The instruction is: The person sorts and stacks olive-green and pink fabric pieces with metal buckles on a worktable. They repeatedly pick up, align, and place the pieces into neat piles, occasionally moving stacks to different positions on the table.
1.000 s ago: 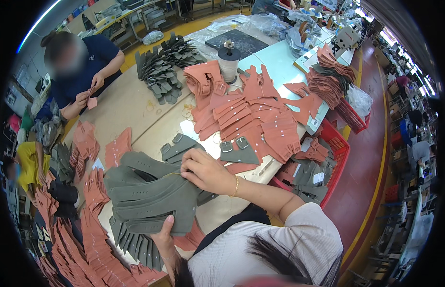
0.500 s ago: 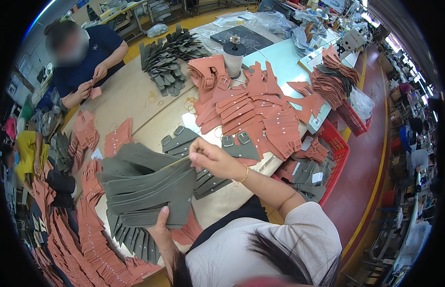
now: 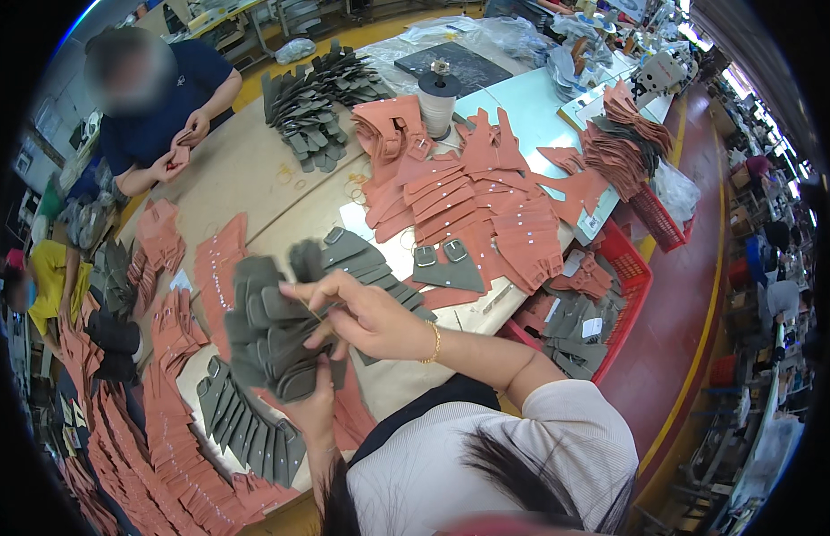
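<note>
A thick bundle of grey-green cut strap pieces [image 3: 276, 326] is raised above the table, its rounded ends fanned out. My left hand [image 3: 316, 406] is closed on it from below; its fingers are mostly hidden behind the pieces. At the bundle's right side, my right hand [image 3: 361, 313] has a thin yellowish rubber band [image 3: 313, 309] stretched across its fingers. Just beyond my right hand lies a row of grey-green pieces [image 3: 366, 268]. Another grey-green row, with buckles, [image 3: 245, 420] fans out below my left hand. Around them lie rust-red pieces [image 3: 178, 447].
Rust-red piles [image 3: 459, 196] cover the table's right part, near a white thread cone [image 3: 438, 109]. A red crate [image 3: 642, 308] with pieces stands off the right edge. Across the table, a co-worker in dark blue [image 3: 178, 89] handles a small reddish piece. Loose rubber bands [image 3: 285, 174] lie mid-table.
The bundle has turned in my left hand, from broad sides showing to rounded ends showing. My right hand has moved left and down across it with the rubber band, its fingers now spread.
</note>
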{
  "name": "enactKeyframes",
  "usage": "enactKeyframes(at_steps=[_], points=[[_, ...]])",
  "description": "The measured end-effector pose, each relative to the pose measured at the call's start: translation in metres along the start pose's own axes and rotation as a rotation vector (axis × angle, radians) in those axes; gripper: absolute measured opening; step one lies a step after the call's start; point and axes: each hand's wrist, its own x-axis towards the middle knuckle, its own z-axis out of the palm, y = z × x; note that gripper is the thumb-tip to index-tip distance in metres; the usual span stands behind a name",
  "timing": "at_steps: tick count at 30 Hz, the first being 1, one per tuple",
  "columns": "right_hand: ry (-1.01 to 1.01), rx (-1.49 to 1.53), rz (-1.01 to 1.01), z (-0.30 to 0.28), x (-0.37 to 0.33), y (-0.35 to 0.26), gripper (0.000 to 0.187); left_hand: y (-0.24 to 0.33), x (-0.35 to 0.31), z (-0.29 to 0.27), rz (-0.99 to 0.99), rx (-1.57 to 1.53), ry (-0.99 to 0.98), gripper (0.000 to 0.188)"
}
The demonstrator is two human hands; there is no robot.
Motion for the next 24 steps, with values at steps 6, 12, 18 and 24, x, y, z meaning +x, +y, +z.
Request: enactKeyframes(at_steps=[6,12,18,24], points=[[-0.071,-0.631,-0.349,-0.001,0.027,-0.032,0.055,0.017,0.003,0.002,-0.058,0.306,-0.201,0.033],[-0.299,-0.608,-0.617,0.002,0.047,-0.039,0.070,0.022,0.005,-0.006,0.070,0.490,-0.259,0.022],[-0.310,-0.917,-0.502,0.005,0.041,-0.026,0.077,0.019,0.009,-0.017,-0.207,0.085,-0.380,0.039],[-0.156,-0.839,-0.466,0.000,0.045,-0.013,0.080,0.028,0.001,-0.024,-0.591,-0.238,-0.408,0.067]])
